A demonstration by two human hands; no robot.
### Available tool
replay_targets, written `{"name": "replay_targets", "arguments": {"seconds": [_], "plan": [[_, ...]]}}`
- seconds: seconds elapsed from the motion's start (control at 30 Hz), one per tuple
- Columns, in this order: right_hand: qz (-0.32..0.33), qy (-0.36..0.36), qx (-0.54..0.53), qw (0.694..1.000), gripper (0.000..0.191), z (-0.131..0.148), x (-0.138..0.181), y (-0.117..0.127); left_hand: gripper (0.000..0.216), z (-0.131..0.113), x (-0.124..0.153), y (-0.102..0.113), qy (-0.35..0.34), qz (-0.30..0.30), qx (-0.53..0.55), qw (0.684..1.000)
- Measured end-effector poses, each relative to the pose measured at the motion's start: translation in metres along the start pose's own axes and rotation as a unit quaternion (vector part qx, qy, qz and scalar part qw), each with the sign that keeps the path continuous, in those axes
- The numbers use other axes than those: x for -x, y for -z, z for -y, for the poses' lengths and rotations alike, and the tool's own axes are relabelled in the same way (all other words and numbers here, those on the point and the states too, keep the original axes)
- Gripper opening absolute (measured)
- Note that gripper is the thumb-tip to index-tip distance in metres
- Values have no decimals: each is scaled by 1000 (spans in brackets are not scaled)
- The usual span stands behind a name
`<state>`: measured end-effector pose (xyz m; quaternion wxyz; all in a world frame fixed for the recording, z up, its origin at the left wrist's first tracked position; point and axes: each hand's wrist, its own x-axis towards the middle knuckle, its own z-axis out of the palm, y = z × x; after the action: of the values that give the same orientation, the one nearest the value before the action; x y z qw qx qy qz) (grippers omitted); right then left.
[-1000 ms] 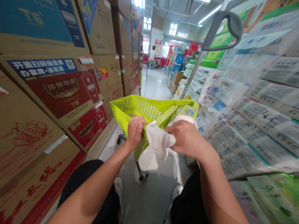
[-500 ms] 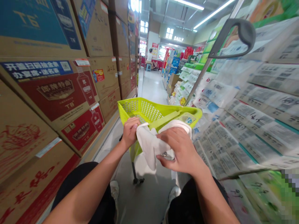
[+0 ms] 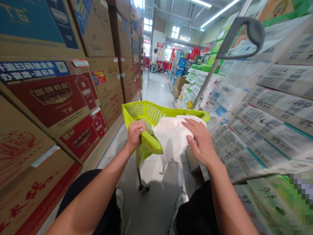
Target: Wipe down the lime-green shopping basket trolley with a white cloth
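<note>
A yellow-green shopping basket [image 3: 153,143] on wheels stands in front of me, its side pierced with slots. My left hand [image 3: 135,135] is closed around the rim at its near left. A white cloth [image 3: 172,132] is spread over the near right part of the rim, and one corner hangs below it. On top of this cloth lies my right hand [image 3: 201,140], fingers stretched and apart, thumb to the side. The cloth hides the rim beneath it. A long pole with a grey handle [image 3: 241,39] rises behind the basket's right side.
Stacked cardboard cartons [image 3: 56,94] line the left side. Packs of paper goods [image 3: 266,120] are piled high on the right, close to my right arm. The tiled aisle floor [image 3: 158,88] runs ahead, with a person [image 3: 154,58] on a blue stool far back.
The cloth was bunched in my right hand and is now spread over the rim, farther right. My right hand has shifted right and opened flat. The left hand stays at the rim.
</note>
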<state>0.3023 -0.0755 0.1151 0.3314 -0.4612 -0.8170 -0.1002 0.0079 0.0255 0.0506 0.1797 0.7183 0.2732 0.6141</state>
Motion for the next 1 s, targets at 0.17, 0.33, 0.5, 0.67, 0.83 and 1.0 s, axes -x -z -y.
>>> {"name": "replay_targets", "arguments": {"seconds": [0.17, 0.33, 0.5, 0.67, 0.83, 1.0], "plan": [[-1, -78, 18, 997, 56, -41, -19, 7, 43, 11, -3, 18, -7, 3, 21, 1000], [51, -72, 70, 994, 53, -23, -38, 8, 51, 14, -2, 30, 9, -35, 7, 999], [44, 39, 39, 998, 48, 10, -48, -4, 40, -1, -10, 52, 12, -150, -118, 982], [24, 47, 52, 997, 50, 30, -51, -17, 39, -72, -20, 62, 12, -18, -183, 983], [2, -1, 81, 997, 52, 45, -53, -26, 35, -105, -11, 50, -53, 47, -428, 901], [25, -78, 153, 985, 46, 22, -51, -14, 47, -76, -15, 57, -74, 39, -441, 893]]}}
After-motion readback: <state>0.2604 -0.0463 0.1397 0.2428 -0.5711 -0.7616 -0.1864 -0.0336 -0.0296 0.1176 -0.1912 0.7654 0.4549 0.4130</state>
